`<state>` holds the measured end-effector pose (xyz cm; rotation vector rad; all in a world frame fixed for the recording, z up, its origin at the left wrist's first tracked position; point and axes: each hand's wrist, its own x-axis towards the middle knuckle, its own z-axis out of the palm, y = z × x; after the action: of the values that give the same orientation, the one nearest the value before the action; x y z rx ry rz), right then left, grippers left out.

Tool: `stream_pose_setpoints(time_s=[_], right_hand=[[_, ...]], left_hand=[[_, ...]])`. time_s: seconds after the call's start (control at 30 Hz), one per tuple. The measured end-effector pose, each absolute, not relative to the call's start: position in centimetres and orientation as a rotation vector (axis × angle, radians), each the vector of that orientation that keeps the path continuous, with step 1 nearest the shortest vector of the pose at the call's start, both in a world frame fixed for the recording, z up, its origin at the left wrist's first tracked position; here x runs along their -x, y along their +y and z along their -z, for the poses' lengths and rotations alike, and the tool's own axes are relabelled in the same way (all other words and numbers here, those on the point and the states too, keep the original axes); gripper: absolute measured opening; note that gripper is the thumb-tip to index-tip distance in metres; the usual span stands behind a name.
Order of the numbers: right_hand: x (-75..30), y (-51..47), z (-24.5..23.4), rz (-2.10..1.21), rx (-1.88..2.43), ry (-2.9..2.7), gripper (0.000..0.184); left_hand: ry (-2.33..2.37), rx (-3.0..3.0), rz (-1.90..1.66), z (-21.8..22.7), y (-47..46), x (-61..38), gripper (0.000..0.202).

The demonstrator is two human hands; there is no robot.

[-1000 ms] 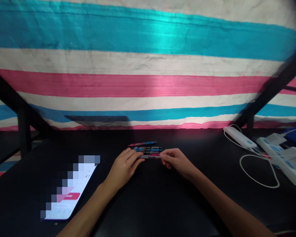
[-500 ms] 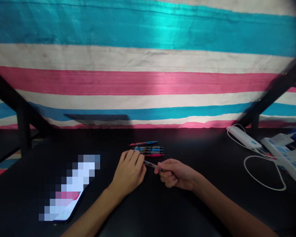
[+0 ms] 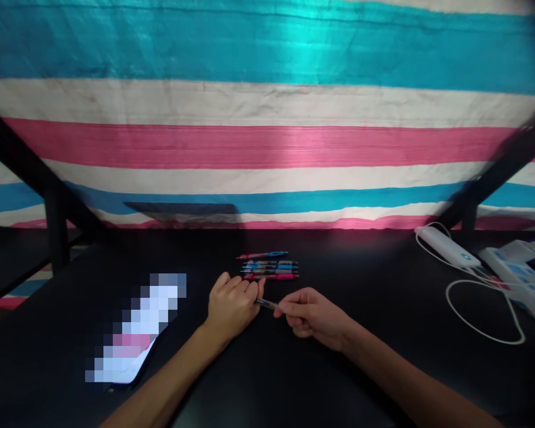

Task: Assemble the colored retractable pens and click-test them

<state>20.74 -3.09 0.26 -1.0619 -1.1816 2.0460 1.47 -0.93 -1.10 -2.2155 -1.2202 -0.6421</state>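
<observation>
My left hand [image 3: 233, 306] is closed around one end of a slim, dark, partly clear pen [image 3: 266, 304]. My right hand [image 3: 312, 314] pinches the other end, so only a short middle stretch shows between them; both tips are hidden by fingers. Just beyond my left fingers, several pens lie side by side on the black table: a pink-and-red pen [image 3: 285, 276] nearest, and blue and grey pens [image 3: 276, 267] behind it. Farther back, a red-and-blue pen [image 3: 263, 255] lies at a slight angle, apart from the row.
On the left lies a phone [image 3: 134, 368] with a lit, blurred screen. To the right are a white device [image 3: 448, 246] with a looped white cable [image 3: 521, 324] and a white power strip [image 3: 524, 285]. A striped sheet [image 3: 267, 145] hangs behind the table, between black frame bars.
The hands have come closer together, leaving less of the pen showing between them. My left fingers have drawn back from the row, uncovering more of it. The view has shifted slightly.
</observation>
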Motion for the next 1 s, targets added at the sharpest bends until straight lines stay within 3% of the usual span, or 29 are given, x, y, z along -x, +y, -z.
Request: stream_pose_setpoints(time_s=[0.2, 0.37, 0.53, 0.6, 0.67, 0.77, 0.87, 1.0], right_hand=[[-21.6, -2.3, 0.2, -0.801, 1.069, -2.020, 0.022], [-22.3, -2.1, 0.4, -0.395, 0.839, -2.201, 0.026], [-22.1, -2.4, -0.3, -0.506, 0.851, -2.154, 0.024], [-21.9, -2.4, -0.4, -0.647, 0.989, -2.051, 0.036], [-21.8, -2.3, -0.2, -0.816, 1.124, -1.961, 0.029], [-21.7, -2.0, 0.0, -1.042, 1.217, -1.873, 0.045], [-21.9, -1.4, 0.0, -1.213, 1.217, -1.683, 0.038], [-23.2, -0.3, -0.3, -1.277, 1.208, -1.454, 0.037]], left_hand=[[-1.505, 2.388, 0.432, 1.0, -0.9, -1.6, 0.039], [-1.685, 2.519, 0.313, 0.1, -1.4, -1.7, 0.034], [-1.702, 2.533, 0.351, -0.1, -1.5, -1.4, 0.032], [-1.700, 2.480, 0.352, -0.1, -1.4, -1.3, 0.030], [-1.681, 2.437, 0.359, -0.1, -1.4, -1.2, 0.028], [-1.642, 2.458, 0.437, 0.0, -1.3, -1.2, 0.025], [-1.645, 2.535, 0.662, 0.1, -1.2, -1.0, 0.014], [-1.638, 2.615, 1.215, -0.2, -0.9, -0.4, 0.036]])
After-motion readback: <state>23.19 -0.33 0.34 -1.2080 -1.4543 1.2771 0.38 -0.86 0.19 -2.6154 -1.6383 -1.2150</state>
